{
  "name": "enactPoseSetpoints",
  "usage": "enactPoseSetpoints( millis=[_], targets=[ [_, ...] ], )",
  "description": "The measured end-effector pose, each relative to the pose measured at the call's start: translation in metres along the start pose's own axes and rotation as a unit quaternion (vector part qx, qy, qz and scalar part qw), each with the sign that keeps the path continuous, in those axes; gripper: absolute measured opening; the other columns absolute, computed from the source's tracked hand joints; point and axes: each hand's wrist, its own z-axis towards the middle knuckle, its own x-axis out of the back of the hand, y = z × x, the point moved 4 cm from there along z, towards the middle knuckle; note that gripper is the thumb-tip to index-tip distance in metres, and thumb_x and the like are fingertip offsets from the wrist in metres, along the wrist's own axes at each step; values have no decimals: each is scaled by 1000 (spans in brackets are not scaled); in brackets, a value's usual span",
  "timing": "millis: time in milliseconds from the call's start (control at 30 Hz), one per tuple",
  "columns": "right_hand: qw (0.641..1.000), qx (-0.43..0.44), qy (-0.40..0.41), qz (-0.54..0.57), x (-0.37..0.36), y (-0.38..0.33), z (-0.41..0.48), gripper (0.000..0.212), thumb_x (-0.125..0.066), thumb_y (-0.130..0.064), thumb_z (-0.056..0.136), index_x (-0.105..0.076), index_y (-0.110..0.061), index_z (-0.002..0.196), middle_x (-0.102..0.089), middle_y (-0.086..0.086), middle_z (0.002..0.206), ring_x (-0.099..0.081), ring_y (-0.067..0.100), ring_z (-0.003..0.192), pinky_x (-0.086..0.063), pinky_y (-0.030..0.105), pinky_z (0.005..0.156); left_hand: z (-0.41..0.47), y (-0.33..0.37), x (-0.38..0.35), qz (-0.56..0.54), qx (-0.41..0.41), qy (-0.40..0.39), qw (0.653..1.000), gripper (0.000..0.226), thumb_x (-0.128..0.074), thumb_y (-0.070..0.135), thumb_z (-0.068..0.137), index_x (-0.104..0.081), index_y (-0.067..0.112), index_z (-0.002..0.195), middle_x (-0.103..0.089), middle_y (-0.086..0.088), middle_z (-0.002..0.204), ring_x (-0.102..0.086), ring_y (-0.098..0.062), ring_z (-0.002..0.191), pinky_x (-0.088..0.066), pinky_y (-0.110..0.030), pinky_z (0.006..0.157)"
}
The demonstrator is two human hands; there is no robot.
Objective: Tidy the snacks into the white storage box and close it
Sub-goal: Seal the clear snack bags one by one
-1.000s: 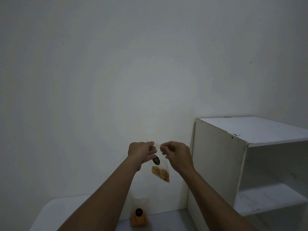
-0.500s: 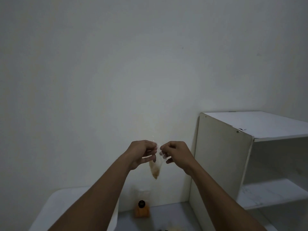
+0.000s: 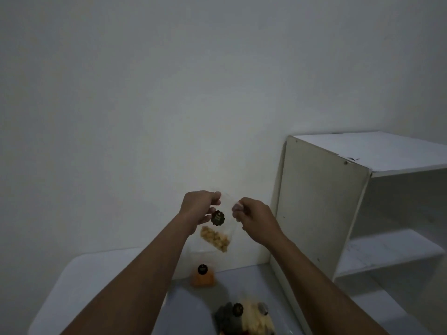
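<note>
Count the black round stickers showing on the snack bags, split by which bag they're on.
On the clear bag, held up: 1
On the orange bag, standing: 1
On the pile of bags, bottom edge: 1
Total: 3

Showing bare left forearm (image 3: 145,274) and bare right forearm (image 3: 314,274), both running uncovered into bare left hand (image 3: 198,209) and right hand (image 3: 256,218).

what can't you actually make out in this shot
Head view, all dim:
1. Print on the black sticker of the snack bag: too small, blurred.
2. The snack pile: cut off by the bottom edge, blurred, count unclear.
3. Bag's top edge: partly hidden by the left hand and right hand pinching it.
</note>
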Motion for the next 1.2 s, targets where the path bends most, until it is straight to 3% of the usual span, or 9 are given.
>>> enactPoseSetpoints(
  millis=[133, 267, 333, 433, 533, 633, 767, 1000, 1200],
  targets=[
    [998, -37, 9, 40, -7, 36, 5, 21, -51, -8, 92, -64, -22, 84, -70, -8, 80, -67, 10, 77, -57, 33, 70, 19, -45, -9, 33, -14, 15, 999, 15, -55, 16, 93, -63, 15, 106, -63, -9, 96, -58, -19, 81, -56, -40, 80],
    [993, -78, 1, 90, -25, 85, 13, 23, -51, -5, 91, -63, -22, 82, -71, -3, 81, -68, 14, 82, -55, 34, 75, 45, -107, -29, 103, 38, -29, 994, 30, -49, 10, 93, -59, 23, 119, -57, -9, 91, -51, -21, 74, -47, -35, 72],
    [986, -110, 3, 127, -37, 112, 16, 17, -53, -7, 94, -65, -16, 87, -72, -3, 81, -68, 11, 78, -55, 33, 73, 54, -136, -43, 106, 51, -51, 992, 23, -51, 13, 94, -66, 22, 109, -60, -9, 91, -54, -24, 77, -47, -35, 70],
    [967, -178, 17, 180, -58, 153, 20, 12, -56, -9, 96, -67, -11, 93, -73, 0, 84, -67, 11, 77, -55, 31, 68, 80, -179, -54, 123, 55, -18, 991, 17, -59, 23, 92, -72, 30, 87, -72, -3, 95, -68, -22, 85, -58, -44, 86],
    [969, -210, 35, 124, -79, 191, 27, 14, -60, -21, 96, -69, -12, 91, -70, -1, 84, -66, 16, 80, -55, 28, 69, 100, -215, -64, 135, 78, 13, 988, 16, -58, 32, 93, -74, 32, 92, -73, 2, 97, -69, -20, 89, -58, -46, 86],
    [971, -231, 11, 60, -103, 222, 30, 22, -47, -26, 102, -65, -14, 105, -66, 1, 90, -63, 20, 85, -42, 24, 62, 115, -244, -76, 144, 103, 34, 984, 21, -57, 29, 96, -74, 20, 104, -72, -4, 98, -68, -24, 87, -59, -42, 80],
    [960, -271, -54, 38, -136, 261, 33, 31, -41, -22, 104, -54, -16, 131, -60, 1, 118, -60, 22, 110, -42, 22, 79, 141, -285, -87, 191, 117, 35, 974, 20, -60, 22, 95, -72, 15, 109, -71, -6, 103, -67, -24, 90, -59, -45, 83],
    [938, -330, -88, 61, -165, 307, 36, 40, -43, 0, 96, -52, -7, 135, -61, 12, 123, -57, 18, 98, -48, 25, 83, 169, -324, -100, 144, 182, 64, 971, 26, -53, 22, 99, -70, 10, 114, -69, -12, 109, -62, -26, 98, -55, -48, 91],
    [938, -326, -106, 54, -168, 315, 37, 43, -38, -8, 100, -48, -7, 142, -51, 12, 143, -49, 26, 130, -40, 32, 107, 177, -341, -103, 140, 206, 75, 966, 29, -50, 15, 99, -66, 12, 123, -65, -14, 120, -60, -32, 110, -53, -50, 95]
  ],
)
